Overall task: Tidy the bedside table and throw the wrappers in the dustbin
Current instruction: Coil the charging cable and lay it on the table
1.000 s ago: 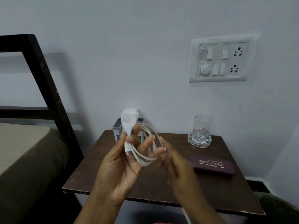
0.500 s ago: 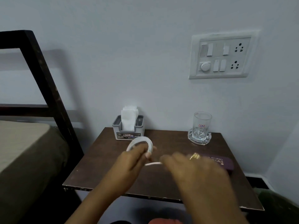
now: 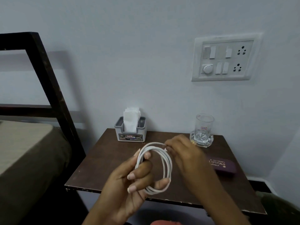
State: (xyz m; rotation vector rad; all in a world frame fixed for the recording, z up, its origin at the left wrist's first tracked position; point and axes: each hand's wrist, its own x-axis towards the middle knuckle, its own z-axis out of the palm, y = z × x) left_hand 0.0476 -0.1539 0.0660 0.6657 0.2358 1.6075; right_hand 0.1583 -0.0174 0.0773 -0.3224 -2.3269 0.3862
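Note:
A white cable [image 3: 165, 161] is wound into a round coil above the dark brown bedside table [image 3: 100, 161]. My left hand [image 3: 131, 182] grips the coil's left and lower side, thumb on top and fingers curled through the loop. My right hand [image 3: 183, 153] is at the coil's upper right and pinches the cable's loose end. No wrappers or dustbin show in the view.
A grey tissue holder [image 3: 130, 133] with white tissues stands at the table's back left. A clear glass [image 3: 203, 129] in a glass dish sits at the back right. A purple spectacle case [image 3: 223, 165] lies on the right. A bed [image 3: 24, 151] with a dark frame is left; a switchboard [image 3: 224, 59] is on the wall.
The hands dropped from chest height towards the table, then rose a little. The cable coil has grown into a wider loop, and my right hand moved to its upper right end.

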